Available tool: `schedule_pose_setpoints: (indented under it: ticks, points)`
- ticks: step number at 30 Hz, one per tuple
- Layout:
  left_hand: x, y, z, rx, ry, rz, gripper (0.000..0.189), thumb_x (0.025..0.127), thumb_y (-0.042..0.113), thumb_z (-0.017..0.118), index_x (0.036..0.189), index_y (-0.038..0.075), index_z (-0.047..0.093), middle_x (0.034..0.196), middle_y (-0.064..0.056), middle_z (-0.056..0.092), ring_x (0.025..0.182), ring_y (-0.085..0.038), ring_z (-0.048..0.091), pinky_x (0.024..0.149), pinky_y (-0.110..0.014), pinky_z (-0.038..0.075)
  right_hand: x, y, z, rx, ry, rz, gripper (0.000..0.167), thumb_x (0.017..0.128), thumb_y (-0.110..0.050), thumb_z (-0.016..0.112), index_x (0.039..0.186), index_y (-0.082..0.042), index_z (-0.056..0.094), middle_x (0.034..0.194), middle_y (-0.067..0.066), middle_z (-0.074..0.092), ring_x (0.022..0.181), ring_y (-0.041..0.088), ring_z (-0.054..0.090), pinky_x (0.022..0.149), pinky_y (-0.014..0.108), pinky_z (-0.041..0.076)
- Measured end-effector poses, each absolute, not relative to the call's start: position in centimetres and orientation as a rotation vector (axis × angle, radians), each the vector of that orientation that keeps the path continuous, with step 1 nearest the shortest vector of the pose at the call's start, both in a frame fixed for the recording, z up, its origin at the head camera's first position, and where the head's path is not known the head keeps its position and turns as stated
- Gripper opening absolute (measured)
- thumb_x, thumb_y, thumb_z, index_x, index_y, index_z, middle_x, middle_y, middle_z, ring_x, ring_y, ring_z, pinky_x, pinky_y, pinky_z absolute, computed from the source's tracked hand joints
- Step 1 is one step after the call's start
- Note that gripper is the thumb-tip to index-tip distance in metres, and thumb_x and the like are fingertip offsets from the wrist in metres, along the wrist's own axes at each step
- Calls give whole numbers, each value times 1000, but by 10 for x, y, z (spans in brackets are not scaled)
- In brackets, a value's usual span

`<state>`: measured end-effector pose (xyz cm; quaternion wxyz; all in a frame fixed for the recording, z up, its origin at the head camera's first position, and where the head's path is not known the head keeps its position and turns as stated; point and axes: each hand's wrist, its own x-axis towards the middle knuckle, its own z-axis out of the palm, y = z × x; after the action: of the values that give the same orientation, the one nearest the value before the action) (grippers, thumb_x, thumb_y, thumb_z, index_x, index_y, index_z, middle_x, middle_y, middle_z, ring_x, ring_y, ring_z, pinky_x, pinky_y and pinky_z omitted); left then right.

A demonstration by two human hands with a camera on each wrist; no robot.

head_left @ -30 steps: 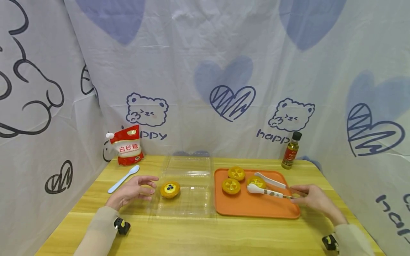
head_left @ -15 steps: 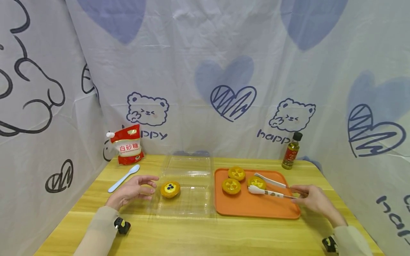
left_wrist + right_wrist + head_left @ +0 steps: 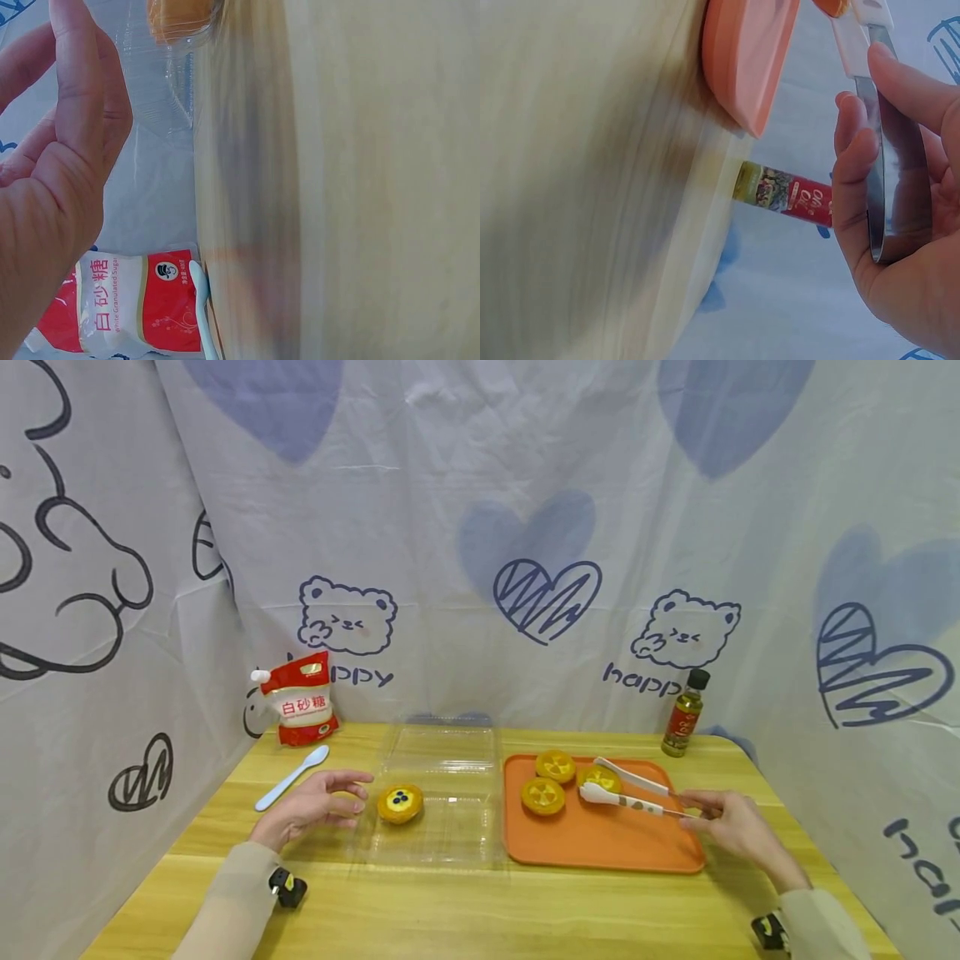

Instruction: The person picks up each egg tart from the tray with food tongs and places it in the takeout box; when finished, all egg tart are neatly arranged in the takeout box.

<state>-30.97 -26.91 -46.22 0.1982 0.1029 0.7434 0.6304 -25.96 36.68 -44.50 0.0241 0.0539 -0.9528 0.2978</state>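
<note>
My right hand (image 3: 738, 831) grips a pair of metal tongs (image 3: 904, 172) with white ends, its thumb and fingers on either side of the steel bend. In the head view the white tong ends (image 3: 630, 802) lie on both sides of a yellow-topped egg tart (image 3: 600, 779) over the orange tray (image 3: 592, 847). Two similar tarts, a front one (image 3: 543, 797) and a back one (image 3: 556, 767), sit at the tray's left. My left hand (image 3: 318, 806) holds nothing, its fingers loosely bent beside a clear plastic box (image 3: 457, 839). In that box lies a tart with blueberries (image 3: 400, 803).
A red and white sugar bag (image 3: 303, 703) stands at the back left, with a pale blue spoon (image 3: 292, 778) in front of it. A small oil bottle (image 3: 684, 714) stands behind the tray at right. The box's raised lid (image 3: 442, 747) is at the back, near the printed curtain.
The tong ends and the tart between them have shifted slightly upward in the head view. My left hand keeps its place beside the box.
</note>
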Motion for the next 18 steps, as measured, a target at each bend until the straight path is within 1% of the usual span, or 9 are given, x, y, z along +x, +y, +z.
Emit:
schedule_pose_setpoints:
  ticks: [2, 6, 11, 13, 15, 18]
  points:
    - [-310, -269, -462, 274, 2077, 1771, 63, 89, 4, 68, 144, -6, 39, 118, -18, 53, 88, -18, 63, 79, -35, 61, -260, 365, -444, 172, -2940, 911, 47, 86, -25, 75, 128, -5, 65, 89, 2, 68, 75, 14, 53, 53, 24, 42]
    - [-309, -270, -461, 278, 2079, 1767, 65, 89, 3, 67, 145, -7, 37, 120, -20, 52, 87, -17, 63, 79, -35, 61, -259, 361, -443, 177, -2928, 905, 49, 86, -28, 75, 128, -4, 64, 94, 4, 70, 78, 15, 54, 56, 23, 43]
    - [-308, -269, -460, 284, 2074, 1778, 65, 89, 4, 68, 145, -7, 37, 120, -20, 52, 87, -17, 63, 78, -36, 61, -259, 354, -440, 180, -2913, 937, 49, 87, -29, 74, 128, -4, 65, 96, 5, 70, 78, 15, 53, 55, 23, 41]
    - [-309, -269, -460, 289, 2069, 1781, 64, 89, 4, 68, 145, -7, 37, 120, -19, 53, 86, -17, 63, 78, -36, 61, -259, 350, -439, 194, -2909, 947, 47, 87, -28, 74, 127, -5, 65, 102, 10, 71, 81, 16, 53, 57, 22, 43]
    - [-309, -269, -460, 290, 2067, 1778, 64, 90, 4, 67, 145, -7, 37, 120, -20, 52, 87, -18, 63, 79, -36, 61, -260, 346, -439, 205, -2907, 964, 46, 87, -29, 74, 127, -6, 66, 111, 14, 70, 86, 18, 57, 63, 22, 46]
    - [-308, -269, -461, 284, 2072, 1774, 64, 90, 5, 68, 145, -7, 37, 122, -22, 51, 88, -19, 63, 80, -36, 61, -261, 337, -437, 216, -2902, 1005, 45, 88, -29, 73, 127, -6, 66, 125, 18, 65, 98, 24, 61, 74, 28, 52]
